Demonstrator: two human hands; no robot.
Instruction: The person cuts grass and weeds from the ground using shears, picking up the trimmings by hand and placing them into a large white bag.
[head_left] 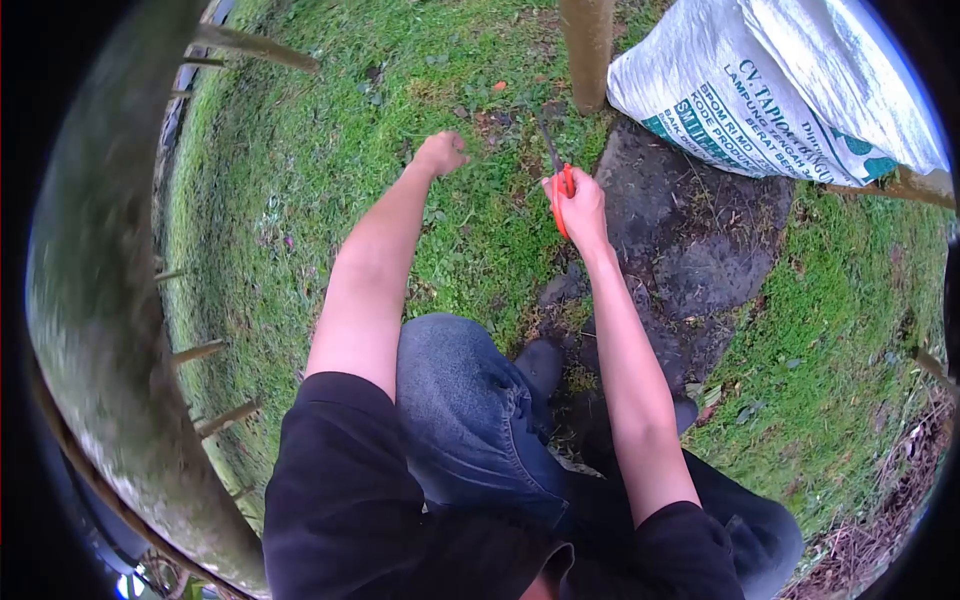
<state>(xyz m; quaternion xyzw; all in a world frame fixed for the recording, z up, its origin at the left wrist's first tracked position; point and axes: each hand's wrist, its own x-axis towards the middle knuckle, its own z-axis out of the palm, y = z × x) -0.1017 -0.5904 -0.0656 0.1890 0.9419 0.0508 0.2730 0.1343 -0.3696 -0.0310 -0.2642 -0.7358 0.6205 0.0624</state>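
My right hand (585,212) grips a pair of scissors (562,190) with orange handles. Their dark blades point away from me, over the grass beside a patch of bare soil. To the left, my left hand (441,154) is held low over the green grass (480,235) with its fingers curled in. Whatever it may hold is too small to make out. Short weeds and a few dry leaves lie around the scissor tips.
A white woven sack (740,95) with green print stands at the upper right, beside a wooden post (588,55). Flat dark stones (690,230) lie below it. A thick trunk (110,330) rises at the left. Dry twigs (890,500) are heaped at the lower right.
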